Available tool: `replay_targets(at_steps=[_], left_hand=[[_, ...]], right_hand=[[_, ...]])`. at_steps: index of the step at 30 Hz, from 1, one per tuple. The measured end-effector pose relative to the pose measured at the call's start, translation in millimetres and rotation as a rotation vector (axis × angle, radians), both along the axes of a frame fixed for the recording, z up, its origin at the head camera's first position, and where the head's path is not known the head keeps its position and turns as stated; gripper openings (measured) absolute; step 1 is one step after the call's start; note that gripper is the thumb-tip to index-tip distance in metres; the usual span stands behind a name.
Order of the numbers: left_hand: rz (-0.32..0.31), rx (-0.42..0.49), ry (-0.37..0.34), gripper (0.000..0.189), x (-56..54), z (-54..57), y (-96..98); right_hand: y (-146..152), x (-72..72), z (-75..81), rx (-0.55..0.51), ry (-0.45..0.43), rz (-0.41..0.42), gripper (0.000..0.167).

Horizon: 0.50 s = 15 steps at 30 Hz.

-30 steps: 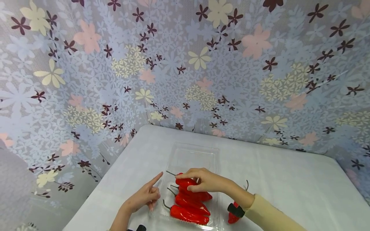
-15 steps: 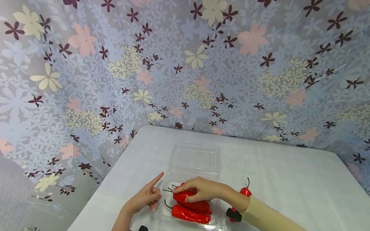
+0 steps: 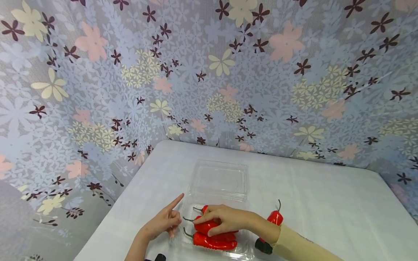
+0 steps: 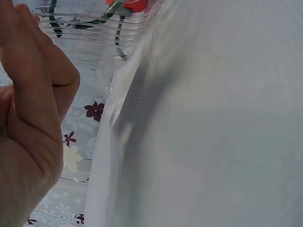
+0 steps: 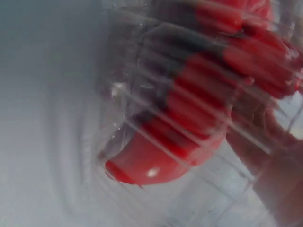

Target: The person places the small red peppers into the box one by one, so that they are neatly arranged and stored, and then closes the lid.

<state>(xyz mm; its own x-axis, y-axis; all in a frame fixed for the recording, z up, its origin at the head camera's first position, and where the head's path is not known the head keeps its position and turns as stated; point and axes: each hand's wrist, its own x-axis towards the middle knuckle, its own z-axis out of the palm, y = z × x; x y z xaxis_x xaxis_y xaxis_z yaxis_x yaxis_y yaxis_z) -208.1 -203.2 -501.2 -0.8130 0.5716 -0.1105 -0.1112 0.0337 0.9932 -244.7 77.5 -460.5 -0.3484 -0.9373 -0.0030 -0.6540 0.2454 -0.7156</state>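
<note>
A clear plastic clamshell container (image 3: 243, 250) stands unfolded on the white table, with several glossy red chili peppers in its near half. My right hand (image 3: 225, 219) reaches over them and grips a red chili pepper (image 3: 203, 227), thumb on the near side; its green stem points left. Against its near side lies another chili pepper (image 3: 215, 242). In the right wrist view, blurred red peppers (image 5: 156, 163) show through the ribbed plastic. My left hand (image 3: 163, 223) is at the container's left edge, index finger straight, other fingers curled at the rim. The left wrist view shows those bent fingers (image 4: 35, 80) beside the plastic.
Another red chili pepper (image 3: 275, 217) lies on the table to the right of the container, partly behind my right forearm. The container's lid half (image 3: 220, 177) lies flat toward the back. Floral-patterned cloth (image 3: 209, 72) hangs behind the white table (image 3: 313, 195).
My right hand has come nearer to me with a pepper, which now lies close to the nearest pepper in the container. My left hand has hardly moved.
</note>
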Motion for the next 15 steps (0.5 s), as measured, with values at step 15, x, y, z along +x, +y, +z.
replay_targets(at_steps=[15], left_hand=[[0.024,-0.026,-0.015,0.086,0.8,0.8,-0.3]], right_hand=[[0.5,1.6,-0.3,0.049,0.013,-0.021,0.048]])
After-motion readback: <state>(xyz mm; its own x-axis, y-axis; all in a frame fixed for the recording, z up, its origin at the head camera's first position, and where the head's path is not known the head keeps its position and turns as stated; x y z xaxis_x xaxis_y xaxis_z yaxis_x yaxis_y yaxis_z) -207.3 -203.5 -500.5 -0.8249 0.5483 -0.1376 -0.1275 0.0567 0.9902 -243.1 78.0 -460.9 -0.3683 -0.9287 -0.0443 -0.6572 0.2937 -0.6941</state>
